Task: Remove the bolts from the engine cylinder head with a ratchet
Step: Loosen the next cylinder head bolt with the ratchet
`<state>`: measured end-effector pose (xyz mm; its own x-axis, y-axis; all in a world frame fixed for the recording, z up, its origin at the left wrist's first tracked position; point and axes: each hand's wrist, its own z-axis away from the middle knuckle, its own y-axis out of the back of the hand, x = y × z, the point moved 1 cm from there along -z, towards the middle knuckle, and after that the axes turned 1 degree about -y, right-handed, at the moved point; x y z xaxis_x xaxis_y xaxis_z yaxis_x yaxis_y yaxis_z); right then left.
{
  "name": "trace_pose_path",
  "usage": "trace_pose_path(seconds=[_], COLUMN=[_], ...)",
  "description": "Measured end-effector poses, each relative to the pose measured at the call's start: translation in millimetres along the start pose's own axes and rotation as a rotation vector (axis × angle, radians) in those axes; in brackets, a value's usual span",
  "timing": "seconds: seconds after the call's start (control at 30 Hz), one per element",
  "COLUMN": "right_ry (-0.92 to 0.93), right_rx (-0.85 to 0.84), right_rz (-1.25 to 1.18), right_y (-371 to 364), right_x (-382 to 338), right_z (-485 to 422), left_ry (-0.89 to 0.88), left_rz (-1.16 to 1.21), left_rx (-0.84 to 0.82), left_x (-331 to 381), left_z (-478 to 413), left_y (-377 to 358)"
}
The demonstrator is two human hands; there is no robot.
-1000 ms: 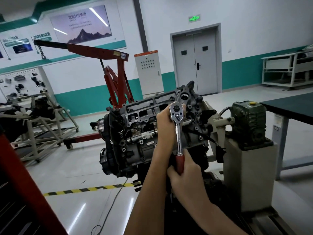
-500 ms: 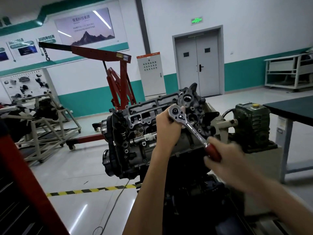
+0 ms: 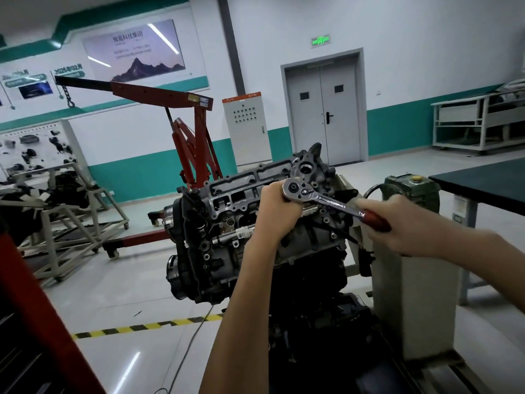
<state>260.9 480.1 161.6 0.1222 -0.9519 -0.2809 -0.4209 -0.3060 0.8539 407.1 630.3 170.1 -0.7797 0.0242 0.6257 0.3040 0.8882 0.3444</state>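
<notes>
At the far left a grey metal stand [image 3: 71, 223] sits on the floor, and behind it a red engine hoist [image 3: 196, 132] reaches its boom leftward with a chain hanging from the tip. A pale electrical cabinet [image 3: 247, 129] stands against the wall just right of the hoist. Yellow-and-black floor tape [image 3: 147, 327] runs across the shiny floor in front.

In the middle, the engine cylinder head [image 3: 241, 194] is mounted on its side atop a dark engine block, its open face turned towards the camera. The left hand [image 3: 279, 206] comes up from below and wraps its curled fingers round the part just beneath the head of the ratchet [image 3: 321, 199], at the upper right of the cylinder head. What the tool sits on is hidden by that hand. The chrome shaft slants right and slightly down, away from the casting.

The right hand [image 3: 397, 226], slightly blurred, grips the ratchet's red handle in a closed fist. Behind it stand a green gearbox [image 3: 412, 191] on a grey pedestal and, on the back wall, a grey double door [image 3: 324, 109]. A dark-topped table [image 3: 488, 186] fills the right edge.
</notes>
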Motion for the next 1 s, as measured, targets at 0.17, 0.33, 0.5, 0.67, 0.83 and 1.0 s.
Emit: trace_pose_path(seconds=[0.17, 0.33, 0.5, 0.67, 0.83, 1.0], right_ry=[-0.109, -0.278, -0.228, -0.036, -0.027, -0.229], right_rx=[0.117, 0.350, 0.246, 0.017, 0.070, 0.362], right_rz=[-0.171, -0.675, -0.622, -0.095, -0.084, -0.582], right_y=[-39.8, -112.0, -100.3, -15.7, -23.4, -98.6], right_x=[-12.7, -86.9, -71.6, 5.8, 0.1, -75.5], right_z=[14.1, 21.8, 21.3, 12.0, 5.5, 29.4], left_ry=[-0.014, -0.034, 0.005, 0.012, -0.011, -0.024], left_rz=[0.099, 0.121, 0.105, -0.016, 0.106, 0.144], left_rx=[0.139, 0.199, 0.164, -0.016, 0.128, 0.222], left_x=[-2.2, -0.1, -0.8, 0.1, -7.0, -2.1], left_z=[7.6, 10.0, 8.9, -3.3, 10.7, 13.5], left_y=[-7.6, -13.5, -9.0, -7.1, -4.4, -12.8])
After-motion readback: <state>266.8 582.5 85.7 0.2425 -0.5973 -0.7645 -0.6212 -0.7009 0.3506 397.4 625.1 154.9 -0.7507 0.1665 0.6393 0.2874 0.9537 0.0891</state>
